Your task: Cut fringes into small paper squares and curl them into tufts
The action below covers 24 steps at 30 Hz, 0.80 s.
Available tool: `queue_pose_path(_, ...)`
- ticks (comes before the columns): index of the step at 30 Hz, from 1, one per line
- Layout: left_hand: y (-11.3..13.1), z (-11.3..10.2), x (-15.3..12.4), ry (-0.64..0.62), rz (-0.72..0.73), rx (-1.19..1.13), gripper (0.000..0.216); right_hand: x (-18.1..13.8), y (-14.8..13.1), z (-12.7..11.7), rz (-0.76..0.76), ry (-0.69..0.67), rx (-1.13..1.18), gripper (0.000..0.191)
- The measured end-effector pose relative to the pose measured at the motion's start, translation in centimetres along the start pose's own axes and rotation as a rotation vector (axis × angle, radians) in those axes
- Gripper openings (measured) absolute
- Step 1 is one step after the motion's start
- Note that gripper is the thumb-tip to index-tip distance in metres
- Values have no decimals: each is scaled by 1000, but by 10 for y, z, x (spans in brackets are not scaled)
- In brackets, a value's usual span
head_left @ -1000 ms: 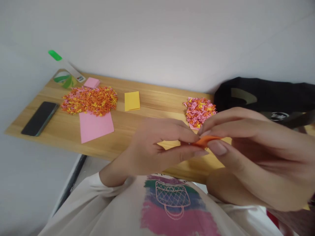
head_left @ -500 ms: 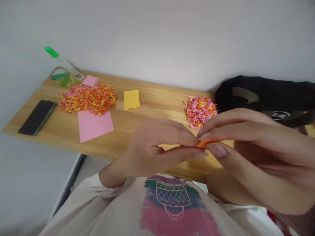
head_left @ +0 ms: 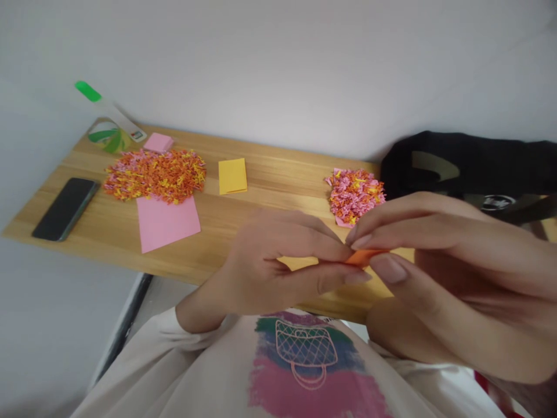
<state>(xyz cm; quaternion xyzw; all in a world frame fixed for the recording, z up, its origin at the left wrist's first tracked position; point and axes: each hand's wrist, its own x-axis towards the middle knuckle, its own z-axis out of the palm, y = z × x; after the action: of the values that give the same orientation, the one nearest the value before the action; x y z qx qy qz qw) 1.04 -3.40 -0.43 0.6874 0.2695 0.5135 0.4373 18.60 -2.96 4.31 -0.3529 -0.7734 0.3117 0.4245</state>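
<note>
Clock centre: the narrow, bright orange paper piece point(head_left: 363, 257), held up between both hands over the front part of the pale wood-grain desk point(head_left: 287, 174).

Main risk, as judged: a crease or tear, if the two hands pull or twist against each other on so small a piece. Second: a slip—little paper shows outside the fingertips, and a dropped piece might miss the desk's near edge. Third: scatter. The loose heap of pink, orange and yellow paper bits point(head_left: 357, 197) on a pink sheet lies near twelve o'clock, just beyond the right fingers; a careless push that way could spill it. Whether they touch is unclear.

Pose: left hand point(head_left: 256, 261) comes in from between eight and nine, back of hand upward, forefinger over thumb, pinched narrow on the paper's near-nine end. Right hand point(head_left: 478, 284) from four o'clock, larger in view, fingers arched above, thumb beneath—grip narrow, orange paper between.

Farther off: yellow square paper pad point(head_left: 232, 176) at ten; larger mixed-colour heap of paper bits point(head_left: 155, 176) between nine and ten, against a flat pink paper square point(head_left: 169, 226).
</note>
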Motion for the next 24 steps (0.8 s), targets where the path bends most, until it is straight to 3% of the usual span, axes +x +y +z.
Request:
queue_pose_path(6, 0, -1, 3, -44, 17, 29, 8, 0, 1, 0, -5, -54, 20, 20)
queue_pose_path(18, -5, 0, 4, -10, 139, 116, 17, -1, 1, -2, 12, -43, 3, 18)
queue_pose_path(24, -2, -2, -4, -31, 75, 165, 13, 1, 5, -4, 20, -114, -21, 15)
